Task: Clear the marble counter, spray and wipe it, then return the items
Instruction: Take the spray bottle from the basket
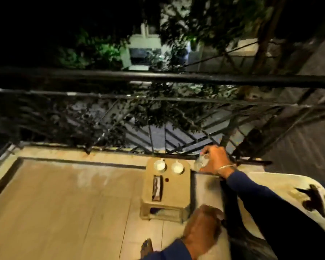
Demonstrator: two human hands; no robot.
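My right hand [217,162] grips a clear drinking glass [202,161], tilted, just right of a small tan plastic stool [176,192] on the balcony floor. On the stool stand two white cups [159,165] [177,167] and a dark flat rectangular object [157,188]. My left hand [204,228] is low in the foreground, blurred, its fingers curled; whether it holds anything cannot be made out. Both arms wear dark blue sleeves. The marble counter is not in view.
A black metal railing [158,79] runs across the view beyond the stool, with trees and a street below in the dark. A pale raised ledge [64,152] borders the tiled floor [54,203]. A white object with a dark patch [298,199] lies at right.
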